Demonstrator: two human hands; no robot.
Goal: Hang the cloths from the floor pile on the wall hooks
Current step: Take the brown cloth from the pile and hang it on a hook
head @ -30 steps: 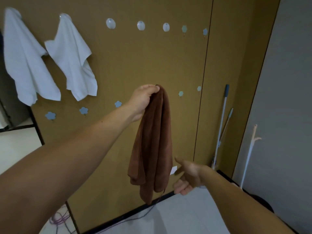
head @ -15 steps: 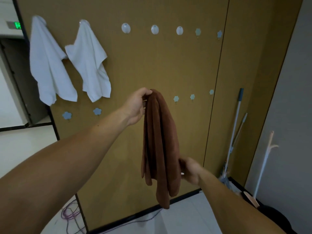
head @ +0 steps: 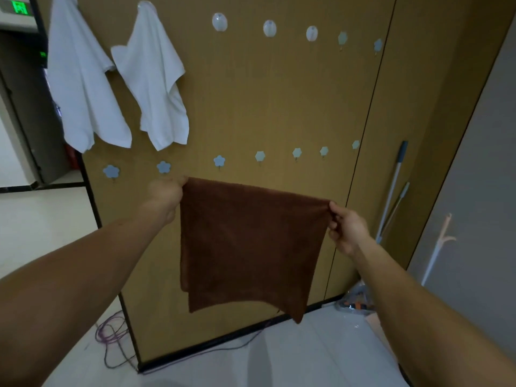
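Both hands pinch the soft brown square cloth (head: 248,247) taut before the wall, left hand (head: 164,195) and right hand (head: 344,229) at its top corners; next, probably lifting a corner onto a free round white wall hook (head: 219,22).

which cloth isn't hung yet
The brown cloth: left hand and right hand pinch its top corners; the left white cloth and right white cloth hang on the wall.

Fuzzy matt brown cloth (head: 248,247); smooth wood-look wall panel (head: 279,93); glossy floor tiles (head: 293,356).

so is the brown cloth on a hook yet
No, the left hand and right hand hold the brown cloth stretched out by its top corners.
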